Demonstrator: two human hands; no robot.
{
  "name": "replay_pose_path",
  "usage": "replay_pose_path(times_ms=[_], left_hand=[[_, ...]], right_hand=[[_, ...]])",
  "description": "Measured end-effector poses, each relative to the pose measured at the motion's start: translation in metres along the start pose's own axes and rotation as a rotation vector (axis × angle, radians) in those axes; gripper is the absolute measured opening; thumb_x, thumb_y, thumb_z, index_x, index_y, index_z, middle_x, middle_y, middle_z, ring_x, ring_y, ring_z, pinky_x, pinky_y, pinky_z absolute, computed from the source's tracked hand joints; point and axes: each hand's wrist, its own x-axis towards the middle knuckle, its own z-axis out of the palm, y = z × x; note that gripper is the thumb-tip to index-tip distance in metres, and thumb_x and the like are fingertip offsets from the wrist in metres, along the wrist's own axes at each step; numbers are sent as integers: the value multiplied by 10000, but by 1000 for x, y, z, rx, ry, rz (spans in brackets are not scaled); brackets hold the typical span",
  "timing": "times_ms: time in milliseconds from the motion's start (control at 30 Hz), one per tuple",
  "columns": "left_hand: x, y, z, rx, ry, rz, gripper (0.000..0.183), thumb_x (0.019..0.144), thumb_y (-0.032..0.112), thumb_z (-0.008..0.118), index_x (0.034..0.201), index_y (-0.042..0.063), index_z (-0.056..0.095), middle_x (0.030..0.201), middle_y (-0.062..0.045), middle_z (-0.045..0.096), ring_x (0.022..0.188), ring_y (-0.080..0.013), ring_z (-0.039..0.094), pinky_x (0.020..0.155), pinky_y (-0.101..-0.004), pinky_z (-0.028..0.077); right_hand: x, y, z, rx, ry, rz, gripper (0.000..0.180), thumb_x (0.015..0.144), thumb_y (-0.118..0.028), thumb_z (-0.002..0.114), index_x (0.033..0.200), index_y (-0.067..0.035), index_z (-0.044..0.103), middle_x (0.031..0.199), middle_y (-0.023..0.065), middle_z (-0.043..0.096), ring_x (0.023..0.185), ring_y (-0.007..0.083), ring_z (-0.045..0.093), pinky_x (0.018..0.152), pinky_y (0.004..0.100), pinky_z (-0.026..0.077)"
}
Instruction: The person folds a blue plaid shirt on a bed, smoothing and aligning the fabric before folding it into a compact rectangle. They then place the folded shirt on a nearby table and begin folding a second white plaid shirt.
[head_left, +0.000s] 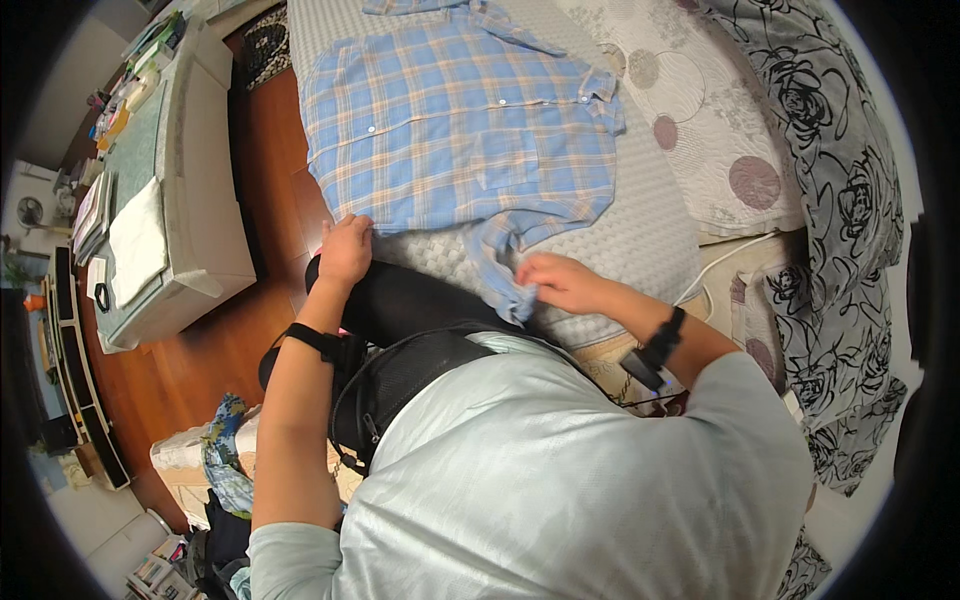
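A blue plaid button-up shirt (420, 142) lies spread front up on a grey quilted mattress pad (645, 262). Its buttons run across the middle, and a chest pocket shows on the near half. My left hand (346, 247) pinches the near left corner of the shirt's hem. The near sleeve (491, 259) bends back towards me, its cuff end hanging over the edge by my leg. Beside that sleeve is my right hand (566, 283), slightly blurred, with fingertips at the fabric; whether they grip it is unclear. The far sleeve (517, 30) lies folded at the top.
A patterned quilt (697, 112) and black-and-grey floral fabric (817, 112) lie on the right. A white cable (727, 259) crosses there. At the left, a covered cabinet (202, 172) holds a white cloth (140, 232) and papers. Wooden floor (277, 142) separates cabinet and bed.
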Motion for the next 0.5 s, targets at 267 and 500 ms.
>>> replay_pose_path(times_ms=[267, 500], left_hand=[[-5, -8, -41, 32, -35, 259, 110, 922, 211, 609, 969, 113, 596, 957, -88, 653, 862, -352, 610, 833, -432, 458], [13, -16, -50, 268, -154, 440, 169, 756, 114, 716, 918, 122, 667, 904, -69, 634, 843, -321, 625, 826, -386, 455]], right_hand=[[-81, -38, -68, 602, -461, 886, 281, 960, -255, 598, 799, -37, 671, 719, 24, 673, 676, 87, 613, 651, 255, 482], [-26, -17, -166, 585, -558, 792, 227, 934, -257, 646, 802, -73, 651, 720, -14, 636, 669, 93, 596, 627, 262, 482]])
